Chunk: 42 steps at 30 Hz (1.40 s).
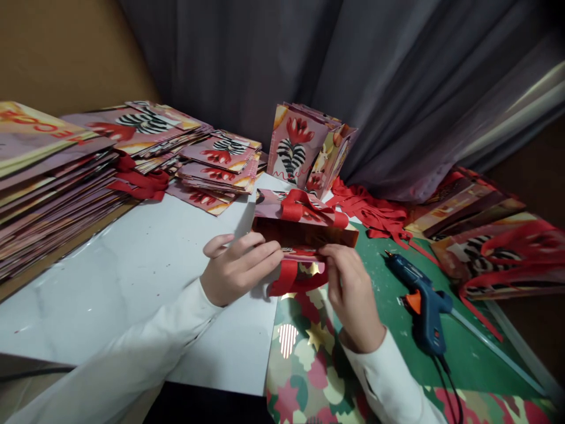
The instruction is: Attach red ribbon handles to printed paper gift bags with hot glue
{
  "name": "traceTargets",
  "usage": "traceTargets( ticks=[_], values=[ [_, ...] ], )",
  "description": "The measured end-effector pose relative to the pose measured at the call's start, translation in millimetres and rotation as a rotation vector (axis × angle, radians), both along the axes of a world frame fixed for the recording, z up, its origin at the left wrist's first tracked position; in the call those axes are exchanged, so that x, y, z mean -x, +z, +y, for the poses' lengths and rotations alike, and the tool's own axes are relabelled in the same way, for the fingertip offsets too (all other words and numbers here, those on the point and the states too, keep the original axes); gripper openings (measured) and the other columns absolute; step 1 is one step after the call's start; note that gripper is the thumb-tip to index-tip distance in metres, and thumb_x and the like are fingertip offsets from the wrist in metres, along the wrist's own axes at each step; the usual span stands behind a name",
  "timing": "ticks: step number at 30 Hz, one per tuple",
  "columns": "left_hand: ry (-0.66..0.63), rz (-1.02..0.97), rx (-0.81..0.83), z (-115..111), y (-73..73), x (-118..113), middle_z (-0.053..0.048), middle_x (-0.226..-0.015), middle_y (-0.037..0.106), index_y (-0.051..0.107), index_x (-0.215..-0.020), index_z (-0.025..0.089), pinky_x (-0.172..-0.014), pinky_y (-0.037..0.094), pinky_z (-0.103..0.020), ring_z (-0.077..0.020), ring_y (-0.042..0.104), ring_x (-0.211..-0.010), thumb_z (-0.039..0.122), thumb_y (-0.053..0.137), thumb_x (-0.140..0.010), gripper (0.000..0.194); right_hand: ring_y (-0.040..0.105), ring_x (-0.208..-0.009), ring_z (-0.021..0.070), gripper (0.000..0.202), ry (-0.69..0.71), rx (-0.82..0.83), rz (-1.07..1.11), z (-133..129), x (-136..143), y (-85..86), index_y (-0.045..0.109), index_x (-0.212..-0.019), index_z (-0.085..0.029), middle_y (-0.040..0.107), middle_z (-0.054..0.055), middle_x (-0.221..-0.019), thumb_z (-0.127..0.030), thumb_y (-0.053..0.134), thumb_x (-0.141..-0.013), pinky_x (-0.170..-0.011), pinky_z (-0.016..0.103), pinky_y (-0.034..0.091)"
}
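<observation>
left hand (pixel 241 271): fingers on bag edge, grip hidden | right hand (pixel 353 294): pinching it | paper bag (pixel 271 205): between hands, both red loops (pixel 286 280) seem on | beyond left hand: flat bags (pixel 57 206), likely unmade

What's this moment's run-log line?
left hand: fingers at near rim of open paper bag | right hand: fingers at same rim | red ribbon handles: front and back | glue gun: lying on green surface

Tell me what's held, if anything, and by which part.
A paper gift bag, by the near rim of its mouth: left hand at left, right hand at right.
</observation>
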State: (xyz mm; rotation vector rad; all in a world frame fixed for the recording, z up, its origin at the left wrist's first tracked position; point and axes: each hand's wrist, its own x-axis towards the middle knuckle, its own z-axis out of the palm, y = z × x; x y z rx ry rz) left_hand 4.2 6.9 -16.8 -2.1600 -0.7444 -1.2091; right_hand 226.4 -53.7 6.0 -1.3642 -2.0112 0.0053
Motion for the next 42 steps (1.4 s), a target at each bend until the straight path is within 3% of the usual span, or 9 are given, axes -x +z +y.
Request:
traceTargets(
  ticks=[2, 4, 8, 11, 15, 18, 27, 35, 42],
  values=[
    [0.013, 0.001, -0.026, 0.6, 4.4, 4.0, 0.009, -0.089, 0.077, 0.068, -0.094, 0.025, -0.087, 0.028, -0.036, -0.0138, 0.063, -0.088, 0.011, 0.052, -0.093, 0.021, 0.053, -0.115, 0.0240, 0.045, 0.043, -0.076, -0.227, -1.8, -14.3, 0.1, 0.051, -0.129, -0.013, 0.062, 0.013, -0.121, -0.001, 0.032, -0.091, -0.097, 0.041, 0.045],
    [0.010, 0.028, -0.052, -1.1, 9.0, 6.8, 0.010, -0.086, 0.077, 0.068, -0.095, 0.025, -0.084, 0.029, -0.035, -0.0129, 0.063, -0.084, 0.009, 0.049, -0.094, 0.024, 0.051, -0.119, 0.0272, 0.052, 0.020, -0.133, -0.451, -2.1, -22.3, -1.6, 0.045, -0.138, -0.007, 0.060, 0.017, -0.128, 0.001, 0.031, -0.089, -0.100, 0.044, 0.043],
    [0.061, 0.166, -0.011, -12.7, 14.6, 1.8, 0.006, -0.089, 0.076, 0.068, -0.098, 0.022, -0.079, 0.033, -0.033, -0.0145, 0.062, -0.086, 0.009, 0.049, -0.093, 0.024, 0.056, -0.098, 0.0269, 0.031, -0.111, -0.238, -0.608, 3.7, -17.6, -6.5, 0.061, -0.119, -0.007, 0.067, 0.016, -0.108, -0.008, 0.043, -0.094, -0.086, 0.040, 0.046],
    [0.132, 0.281, 0.082, -23.7, 13.8, -11.8, -0.001, -0.080, 0.072, 0.069, -0.091, 0.017, -0.086, 0.037, -0.035, -0.0186, 0.062, -0.085, 0.009, 0.049, -0.091, 0.022, 0.052, -0.079, 0.0230, 0.021, -0.117, -0.242, -0.644, 7.7, -5.8, -8.6, 0.068, -0.106, -0.013, 0.067, 0.010, -0.088, -0.013, 0.050, -0.095, -0.069, 0.036, 0.042],
    [0.127, 0.354, 0.153, -30.6, 10.8, -28.1, -0.006, -0.091, 0.072, 0.070, -0.095, 0.015, -0.098, 0.038, -0.038, -0.0213, 0.063, -0.089, 0.008, 0.046, -0.092, 0.026, 0.052, -0.089, 0.0232, 0.022, -0.031, -0.294, -0.620, 3.0, 7.9, -14.0, 0.068, -0.109, -0.014, 0.069, 0.008, -0.097, -0.017, 0.051, -0.096, -0.075, 0.036, 0.040],
    [0.053, 0.353, 0.150, -30.1, 8.8, -29.7, -0.006, -0.100, 0.073, 0.070, -0.100, 0.015, -0.097, 0.039, -0.035, -0.0206, 0.063, -0.096, 0.008, 0.045, -0.094, 0.026, 0.051, -0.090, 0.0222, 0.023, -0.023, -0.323, -0.572, -3.8, 10.6, -19.3, 0.069, -0.108, -0.013, 0.070, 0.009, -0.100, -0.017, 0.048, -0.098, -0.076, 0.035, 0.038],
    [-0.115, 0.350, 0.118, -24.3, 12.4, -10.9, -0.001, -0.077, 0.069, 0.067, -0.095, 0.015, -0.070, 0.042, -0.033, -0.0169, 0.060, -0.068, 0.008, 0.052, -0.091, 0.017, 0.047, -0.074, 0.0204, 0.027, 0.025, -0.409, -0.554, -12.2, 8.4, -12.8, 0.070, -0.095, -0.013, 0.066, 0.007, -0.079, -0.013, 0.043, -0.097, -0.066, 0.035, 0.034],
    [-0.162, 0.462, 0.060, -13.0, 19.3, 14.8, -0.002, -0.079, 0.070, 0.066, -0.091, 0.017, -0.066, 0.043, -0.031, -0.0150, 0.059, -0.066, 0.004, 0.049, -0.089, 0.021, 0.052, -0.075, 0.0189, 0.028, 0.000, -0.325, -0.623, -17.7, -10.5, -10.8, 0.070, -0.098, -0.013, 0.068, 0.009, -0.084, -0.010, 0.042, -0.097, -0.066, 0.032, 0.038],
    [-0.246, 0.415, -0.088, -9.1, 16.9, 28.6, 0.000, -0.074, 0.070, 0.067, -0.086, 0.017, -0.068, 0.046, -0.028, -0.0124, 0.061, -0.067, 0.004, 0.042, -0.094, 0.030, 0.053, -0.072, 0.0170, 0.031, 0.087, -0.419, -0.580, -18.4, -16.4, -12.2, 0.070, -0.097, -0.011, 0.067, 0.008, -0.079, -0.010, 0.040, -0.099, -0.063, 0.031, 0.039]
  ],
)
